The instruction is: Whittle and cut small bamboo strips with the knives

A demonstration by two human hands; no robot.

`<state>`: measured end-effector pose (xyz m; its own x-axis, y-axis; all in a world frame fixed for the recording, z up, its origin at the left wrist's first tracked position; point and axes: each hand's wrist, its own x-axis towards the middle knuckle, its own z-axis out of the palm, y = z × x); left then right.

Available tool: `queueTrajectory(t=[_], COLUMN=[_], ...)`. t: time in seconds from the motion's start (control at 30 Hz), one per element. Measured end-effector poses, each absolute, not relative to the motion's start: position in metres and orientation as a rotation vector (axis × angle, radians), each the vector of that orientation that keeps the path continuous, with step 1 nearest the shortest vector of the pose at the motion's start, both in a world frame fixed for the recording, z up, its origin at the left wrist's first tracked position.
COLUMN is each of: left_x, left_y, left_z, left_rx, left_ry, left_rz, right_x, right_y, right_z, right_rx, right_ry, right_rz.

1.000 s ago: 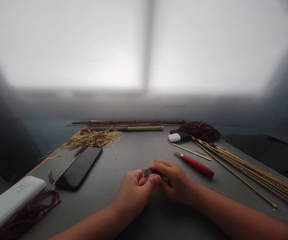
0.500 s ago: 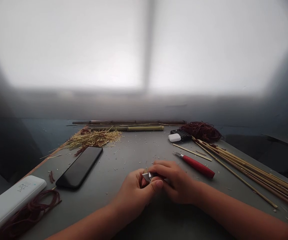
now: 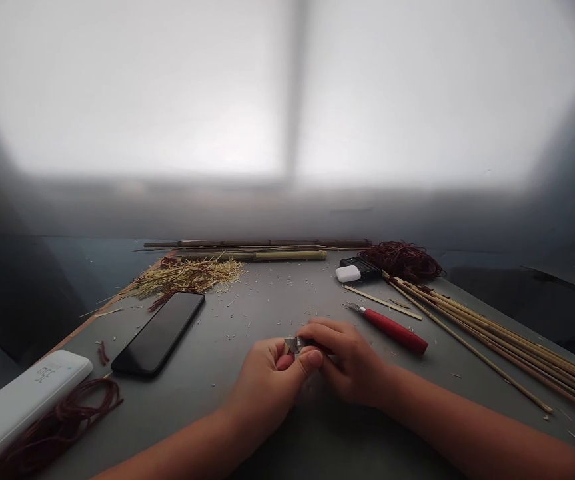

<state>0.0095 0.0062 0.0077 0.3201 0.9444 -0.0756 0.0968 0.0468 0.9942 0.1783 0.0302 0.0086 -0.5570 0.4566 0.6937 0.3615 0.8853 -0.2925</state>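
Observation:
At the near middle of the table my two hands meet, thumbs close together. My right hand point(image 3: 344, 357) is closed round a small knife, its short metal blade point(image 3: 294, 345) pointing left. Between the thumb and fingers of my left hand point(image 3: 267, 377) is a thin pale sliver of bamboo, mostly hidden, with the blade against it. My left thumb reaches over toward the right fingers. Just beyond my right hand lies a red-handled carving tool point(image 3: 394, 330) with a forked metal tip.
A black phone point(image 3: 160, 333), a white power bank point(image 3: 32, 407) and dark red cord point(image 3: 74, 420) lie left. Bamboo shavings point(image 3: 192, 277) heap behind them. Thin bamboo sticks point(image 3: 492, 333) lie right, near a white case point(image 3: 348, 273) and a cord bundle point(image 3: 400, 260). Bamboo poles point(image 3: 287, 255) lie at the back.
The blade has turned and shifted slightly up against the sliver, whose tip stood upright before. My right fingers have moved slightly left; the other things lie as before.

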Motion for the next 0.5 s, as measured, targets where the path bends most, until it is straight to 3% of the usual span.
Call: queueTrajectory(t=[0.27,0.5], left_x=[0.01,0.006], left_y=[0.012,0.007], left_z=[-0.004,-0.009], left_rx=[1.36,1.478], left_ry=[1.042,0.954], left_rz=[0.958,0.943], right_x=[0.173,0.181], right_y=[0.032,0.029], right_z=[0.007,0.017], right_rx=[-0.758,-0.807], right_ry=[-2.127,-2.101], right_rz=[0.006,0.13])
